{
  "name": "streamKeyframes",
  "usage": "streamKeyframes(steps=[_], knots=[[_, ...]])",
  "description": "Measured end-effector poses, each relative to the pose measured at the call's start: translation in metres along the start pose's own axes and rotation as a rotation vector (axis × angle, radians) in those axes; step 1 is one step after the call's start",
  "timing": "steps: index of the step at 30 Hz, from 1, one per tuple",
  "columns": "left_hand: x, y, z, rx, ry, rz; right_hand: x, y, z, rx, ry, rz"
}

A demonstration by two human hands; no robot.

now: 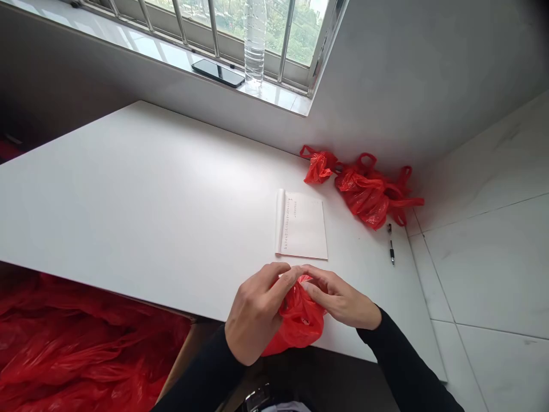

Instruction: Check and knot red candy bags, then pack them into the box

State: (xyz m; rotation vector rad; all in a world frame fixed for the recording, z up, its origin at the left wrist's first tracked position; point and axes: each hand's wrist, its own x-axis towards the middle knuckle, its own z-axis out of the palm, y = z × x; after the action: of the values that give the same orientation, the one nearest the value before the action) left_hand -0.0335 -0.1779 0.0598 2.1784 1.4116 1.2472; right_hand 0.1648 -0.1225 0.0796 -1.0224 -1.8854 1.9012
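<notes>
A bunched red plastic bag (302, 320) is between my two hands at the table's front edge; what is inside it, if anything, I cannot make out. My left hand (259, 306) wraps the bag's upper left side with curled fingers. On the other side, my right hand (338, 294) pinches the gathered top between thumb and fingers. The fingertips of both hands meet over the bag's top and partly hide it. Just beyond the hands lies an open notepad (305, 229) with handwritten lines.
Red plastic bags, one small (319, 167) and a larger bunch (366, 197), rest against the wall. A pen (390, 246) lies at the table's right. A phone (218, 72) and water bottle (254, 51) occupy the windowsill. A box (178, 357) of red bags stands lower left.
</notes>
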Motion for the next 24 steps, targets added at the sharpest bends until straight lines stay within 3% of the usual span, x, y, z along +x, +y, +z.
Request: streamKeyframes(steps=[8,10,12,16,21,24], knots=[[0.002,-0.001,-0.006,0.065,-0.027,0.090,0.002,0.002,-0.002,0.184,-0.041,0.007],[0.007,0.000,-0.008,0.083,-0.072,0.107,0.003,0.002,-0.003,0.188,0.063,-0.040],[0.007,-0.002,-0.010,0.115,-0.161,0.109,0.003,0.007,-0.008,0.093,0.250,-0.081],[-0.026,-0.017,-0.018,0.230,-0.325,0.081,-0.009,0.036,-0.027,-0.213,0.619,-0.048],[-0.090,-0.034,-0.030,0.328,-0.286,-0.064,-0.029,0.078,-0.041,-0.223,0.683,0.048],[-0.090,-0.025,-0.021,0.268,-0.227,-0.139,-0.028,0.087,-0.036,-0.186,0.702,0.070]])
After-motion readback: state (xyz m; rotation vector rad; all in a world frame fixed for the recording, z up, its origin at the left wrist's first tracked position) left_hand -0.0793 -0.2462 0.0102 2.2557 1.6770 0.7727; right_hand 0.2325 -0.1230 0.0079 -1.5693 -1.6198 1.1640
